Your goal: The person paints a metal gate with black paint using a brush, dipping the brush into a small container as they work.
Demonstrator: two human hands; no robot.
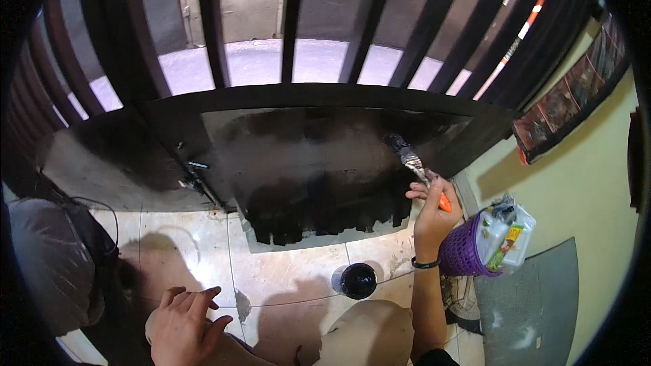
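Observation:
My right hand (438, 206) grips a paintbrush (416, 165) by its orange-tipped handle. The brush's dark, paint-covered bristles touch the right part of a metal panel (315, 162) on the lower part of a barred gate. Black paint covers much of the panel; a grey strip shows along its bottom edge, below a ragged paint line. My left hand (187, 323) rests near my left knee with its fingers apart and nothing in it. A round can of black paint (358, 281) stands on the tiled floor between the panel and my right knee.
Dark vertical bars (290, 20) rise above the panel. A purple basket (464, 244) holding packaging leans by the right wall, with a broom head (464, 310) and a grey sheet (531, 305) below it. A bolt (198, 165) projects from the gate. Dark fabric (51, 264) is at the left.

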